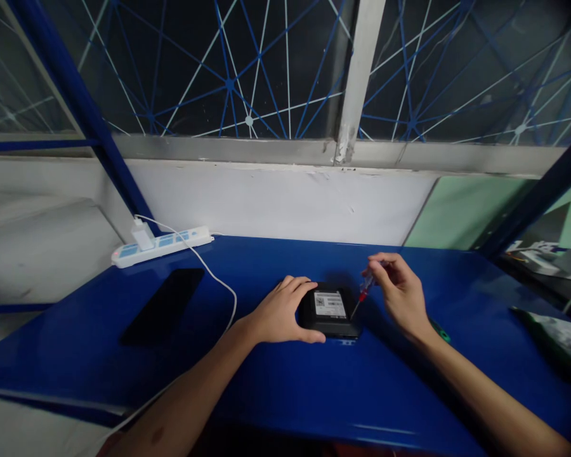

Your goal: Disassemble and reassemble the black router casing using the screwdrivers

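Observation:
A black, box-shaped device point(309, 316) with a white printed label point(330, 304) lies flat on the blue table. My left hand point(282, 311) grips its left side, fingers at the far edge and thumb along the near edge. Between the closed fingers of my right hand point(400, 289) is a screwdriver point(363, 293) with a clear handle and a red collar. It is tilted, and its shaft runs down to the right part of the device. Whether the tip sits in a screw is too small to tell.
A dark flat slab point(162, 306) lies left on the blue table point(285, 393). Behind it stands a white power strip point(171, 241) with a plugged-in charger point(143, 235); its white cable point(219, 279) runs forward. A green object point(438, 330) is partly behind my right forearm. A packet point(559, 336) lies far right.

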A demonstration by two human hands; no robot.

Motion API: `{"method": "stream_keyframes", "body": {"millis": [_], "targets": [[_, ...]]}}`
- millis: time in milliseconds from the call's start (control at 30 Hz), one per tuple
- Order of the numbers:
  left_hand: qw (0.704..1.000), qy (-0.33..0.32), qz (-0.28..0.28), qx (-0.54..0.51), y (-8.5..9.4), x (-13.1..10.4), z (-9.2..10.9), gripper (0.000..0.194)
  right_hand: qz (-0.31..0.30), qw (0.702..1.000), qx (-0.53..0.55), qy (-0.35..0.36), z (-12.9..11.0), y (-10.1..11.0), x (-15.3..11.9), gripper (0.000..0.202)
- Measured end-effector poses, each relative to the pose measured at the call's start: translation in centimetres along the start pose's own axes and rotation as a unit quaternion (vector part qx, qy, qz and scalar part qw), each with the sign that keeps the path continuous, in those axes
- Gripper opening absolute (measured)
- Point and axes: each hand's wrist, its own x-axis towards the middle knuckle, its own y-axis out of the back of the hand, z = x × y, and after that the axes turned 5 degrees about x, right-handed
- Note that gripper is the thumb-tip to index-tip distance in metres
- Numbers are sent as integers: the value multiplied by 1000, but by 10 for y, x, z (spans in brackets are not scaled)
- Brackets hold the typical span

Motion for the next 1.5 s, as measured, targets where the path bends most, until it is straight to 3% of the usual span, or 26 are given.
{"method": "stream_keyframes", "body": {"millis": [200,500,767,1000,1233,1500], "targets": [[1000,3,-4,-13,2,-1,2,108,-21,997,56,-46,-6,0,-1,26],[1000,-1,-5,-21,3,-1,2,107,-5,1000,16,-10,-2,1,2,25],[1000,3,-8,-5,5,-1,5,108,-20,997,49,-49,-9,0,0,31],[1000,-10,2,-14,3,-1,2,106,1,1000,-10,-7,-4,-1,-1,28],[1000,1,-9,-16,3,0,2,108,-29,998,47,-44,-8,-2,-4,29],[1000,-2,-10,-16,2,-1,1,107,5,1000,-17,1,-5,-2,-3,26]]}}
